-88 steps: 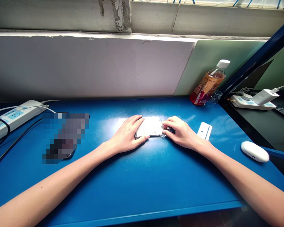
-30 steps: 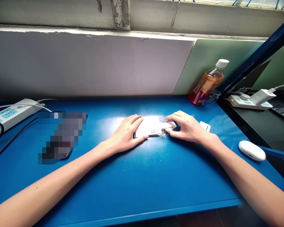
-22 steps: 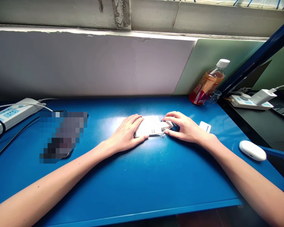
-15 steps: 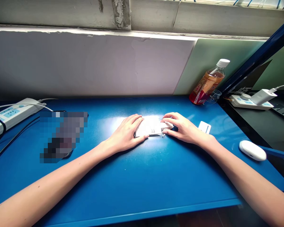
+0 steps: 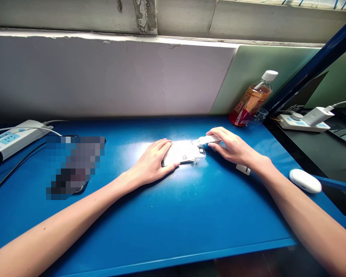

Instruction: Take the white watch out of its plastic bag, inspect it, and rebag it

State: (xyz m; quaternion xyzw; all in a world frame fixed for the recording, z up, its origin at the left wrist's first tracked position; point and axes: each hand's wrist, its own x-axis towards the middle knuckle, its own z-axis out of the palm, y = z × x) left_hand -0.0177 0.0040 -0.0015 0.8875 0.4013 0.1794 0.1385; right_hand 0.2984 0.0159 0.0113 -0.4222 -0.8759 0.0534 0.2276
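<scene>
A flat white packet (image 5: 181, 152) lies on the blue desk, about phone-sized, with a small square code printed near its front edge. Glare washes out most of its face. Clear wrapping and a dark part show at its right end. My left hand (image 5: 154, 157) grips its left end, thumb along the front edge and fingers over the far side. Just off the right end, my right hand (image 5: 229, 144) pinches a small pale box-like piece (image 5: 213, 139) between thumb and fingers. Whether that piece still joins the wrapping, I cannot tell.
A tilted drink bottle (image 5: 252, 100) leans at the back right. A white card (image 5: 243, 169) lies under my right wrist, and a white rounded case (image 5: 305, 181) sits further right. Power strips (image 5: 15, 136) with cables and a blurred dark object (image 5: 75, 165) are left.
My right hand has moved right and slightly away from me with the pale piece, which is now drawn off the packet's right end, uncovering the dark part. My left hand stays on the packet.
</scene>
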